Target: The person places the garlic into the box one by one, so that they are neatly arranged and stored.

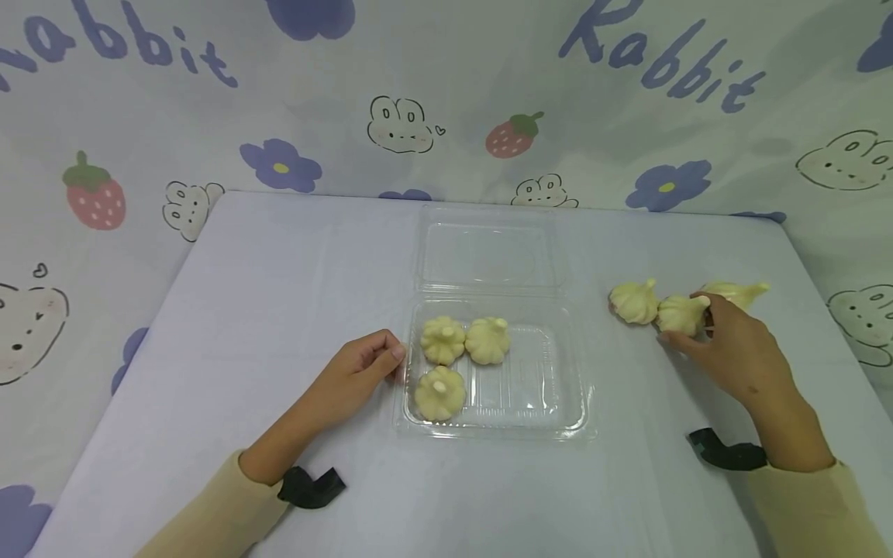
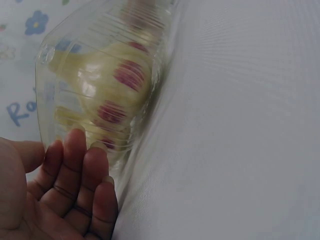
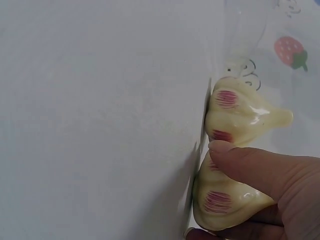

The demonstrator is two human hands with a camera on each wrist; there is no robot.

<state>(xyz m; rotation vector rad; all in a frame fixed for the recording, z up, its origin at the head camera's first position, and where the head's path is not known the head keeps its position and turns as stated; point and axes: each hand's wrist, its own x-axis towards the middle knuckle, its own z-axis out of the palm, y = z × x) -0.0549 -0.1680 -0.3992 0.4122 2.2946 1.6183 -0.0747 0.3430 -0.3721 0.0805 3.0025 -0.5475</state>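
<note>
A clear plastic clamshell box (image 1: 572, 418) lies opened on the table with its lid (image 1: 488, 256) folded back. Three garlic bulbs (image 1: 441, 394) sit in its left part, their purple-streaked undersides visible through the wall in the left wrist view. At the box's left edge, my left hand (image 1: 359, 372) holds the rim between thumb and fingers (image 2: 75, 155). To the right of the box, my right hand (image 1: 739, 345) grips a garlic bulb (image 3: 220, 200) that still appears to rest on the table. Another garlic bulb (image 1: 635, 301) touches it on the left; a third bulb (image 1: 739, 293) is partly hidden behind the hand.
White cloth covers the table (image 1: 293, 271). Behind it hangs a patterned curtain (image 1: 446, 70) with rabbits, strawberries and flowers. A black strap (image 1: 310, 487) shows at the left wrist and another black strap (image 1: 725, 451) at the right.
</note>
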